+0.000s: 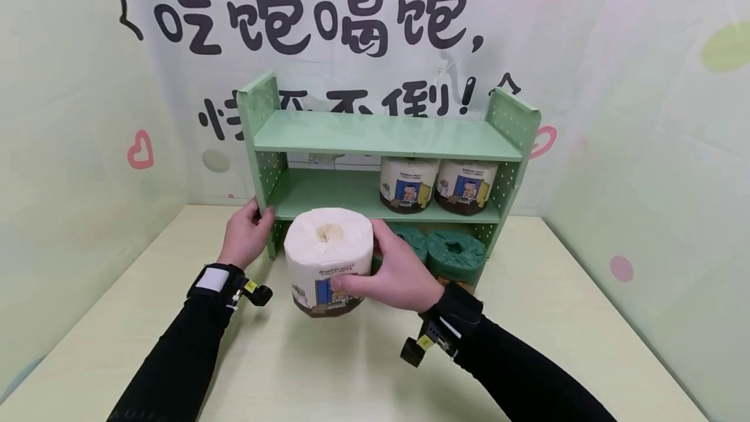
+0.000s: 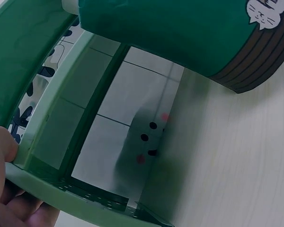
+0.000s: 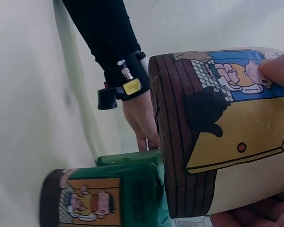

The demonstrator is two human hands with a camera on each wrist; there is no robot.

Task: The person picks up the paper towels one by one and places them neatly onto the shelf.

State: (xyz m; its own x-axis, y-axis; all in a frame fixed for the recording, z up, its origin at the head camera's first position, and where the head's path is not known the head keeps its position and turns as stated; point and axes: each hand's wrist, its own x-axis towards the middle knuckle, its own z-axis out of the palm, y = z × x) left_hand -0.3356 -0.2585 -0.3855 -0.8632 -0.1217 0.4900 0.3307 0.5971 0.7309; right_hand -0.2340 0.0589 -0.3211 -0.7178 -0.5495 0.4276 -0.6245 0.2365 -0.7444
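Note:
A white-wrapped toilet paper roll (image 1: pixel 310 253) with a cartoon print and brown base is held in the air by my right hand (image 1: pixel 404 273), thumb on its front and fingers round its right side. It hangs in front of the shelf's left half. My left hand (image 1: pixel 245 236) grips the left side panel of the small green shelf (image 1: pixel 387 132), the thumb on one face and the fingers on the other in the left wrist view. Two matching white rolls (image 1: pixel 409 185) stand side by side on the right of the middle tier.
Below the middle tier, green-wrapped toilet paper rolls (image 1: pixel 456 258) stand at the right, partly hidden by my right hand and the held roll. The shelf stands at the back of a pale wooden table (image 1: pixel 562 331), before a printed cloth backdrop (image 1: pixel 328 77).

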